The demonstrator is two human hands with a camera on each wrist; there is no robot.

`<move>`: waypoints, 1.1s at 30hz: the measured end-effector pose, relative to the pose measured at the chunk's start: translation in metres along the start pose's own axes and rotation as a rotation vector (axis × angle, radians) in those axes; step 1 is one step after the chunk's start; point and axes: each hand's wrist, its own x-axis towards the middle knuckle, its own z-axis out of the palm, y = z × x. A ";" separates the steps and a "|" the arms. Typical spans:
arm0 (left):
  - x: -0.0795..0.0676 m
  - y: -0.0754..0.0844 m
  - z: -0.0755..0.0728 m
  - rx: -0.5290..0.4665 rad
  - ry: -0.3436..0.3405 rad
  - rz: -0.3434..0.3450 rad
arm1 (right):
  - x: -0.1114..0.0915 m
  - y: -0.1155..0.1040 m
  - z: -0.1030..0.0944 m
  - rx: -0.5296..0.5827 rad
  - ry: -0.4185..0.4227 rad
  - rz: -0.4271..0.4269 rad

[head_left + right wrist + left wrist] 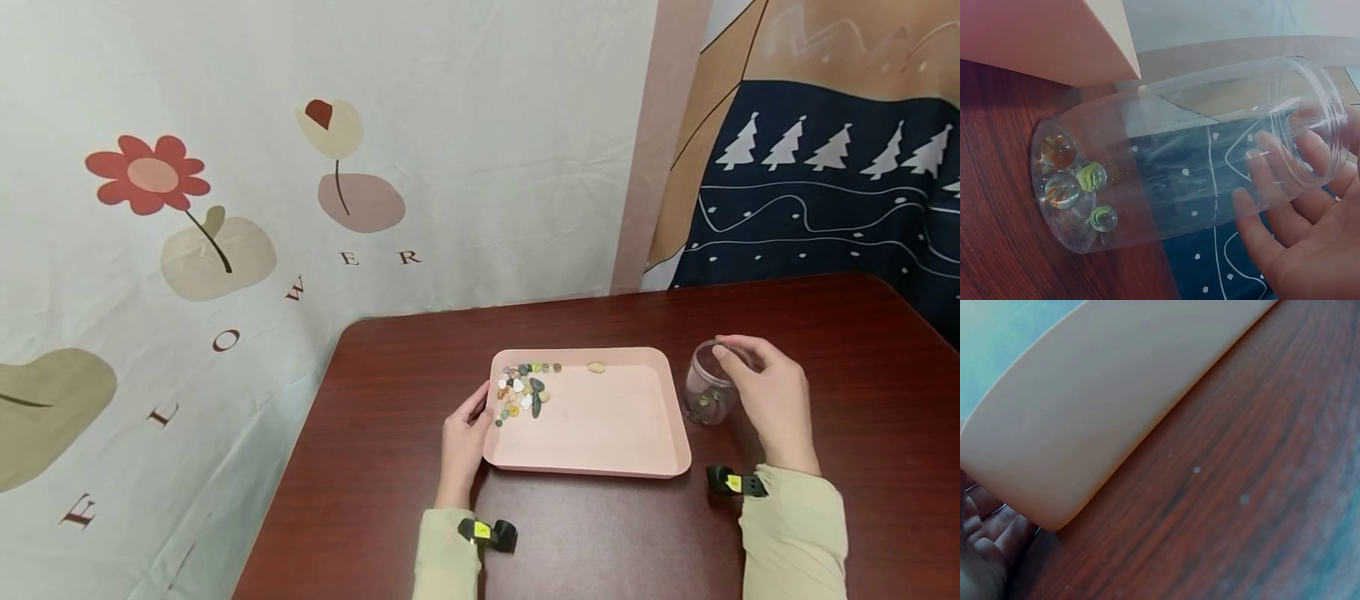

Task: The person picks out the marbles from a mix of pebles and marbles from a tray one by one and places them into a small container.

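Note:
A pink rectangular tray (600, 425) lies on the table with several small pebbles and beads (517, 392) gathered at its left end. One pale yellowish stone (596, 367) sits apart near the tray's far edge. My left hand (465, 437) holds the tray's left edge; in the left wrist view its curled fingers (1000, 528) are partly hidden by the tray wall. To the right of the tray, a clear jar (709, 385) stands with its open mouth up. My right hand (772, 396) grips it by the rim. Several glass marbles (1060, 152) rest on the jar's bottom.
The dark red-brown wooden table (360, 467) reaches back to a pale curtain (487, 125) with printed flowers. Behind its right side hangs a dark blue cloth (810, 208) with white trees. Each wrist wears a black strap with a small camera (504, 536).

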 end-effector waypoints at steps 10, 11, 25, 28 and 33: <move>0.000 -0.005 0.002 0.020 0.025 0.007 | 0.001 0.001 0.001 -0.007 -0.005 -0.018; 0.000 -0.005 0.002 0.023 0.027 0.007 | 0.001 0.001 0.001 -0.011 -0.005 -0.019; 0.000 -0.003 0.002 0.014 0.029 0.000 | 0.002 0.001 0.001 -0.033 -0.011 -0.007; 0.000 -0.003 0.002 0.014 0.027 -0.004 | 0.002 0.001 0.001 -0.031 -0.016 -0.009; 0.000 -0.004 0.002 0.013 0.026 -0.002 | 0.002 0.001 0.001 -0.038 -0.022 -0.021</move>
